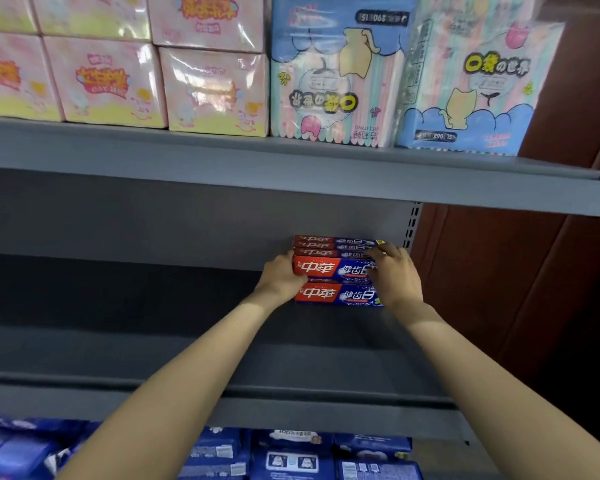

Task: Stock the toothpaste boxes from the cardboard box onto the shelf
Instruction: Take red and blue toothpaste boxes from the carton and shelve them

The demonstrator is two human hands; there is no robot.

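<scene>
Left grip (280,276): curled round left end of upper front toothpaste box (333,269).
Right grip (395,275): fingers curled over same box's right end.
Toothpaste boxes (336,271): stacked on grey shelf (153,344), against its back panel, right end.

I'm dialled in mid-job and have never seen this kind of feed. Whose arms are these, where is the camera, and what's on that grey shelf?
There is no machine: these are a person's two bare arms. The single picture comes from a wide-angle camera on their head, looking forward and down.

The left hand and right hand each take a grip on one end of the upper toothpaste box, red and blue, in a small stack at the right end of the middle shelf. More such boxes lie below and behind it.

Pink tissue packs and blue cat-print packs fill the shelf above; dark blue packs sit below. The cardboard box is not in view.
</scene>
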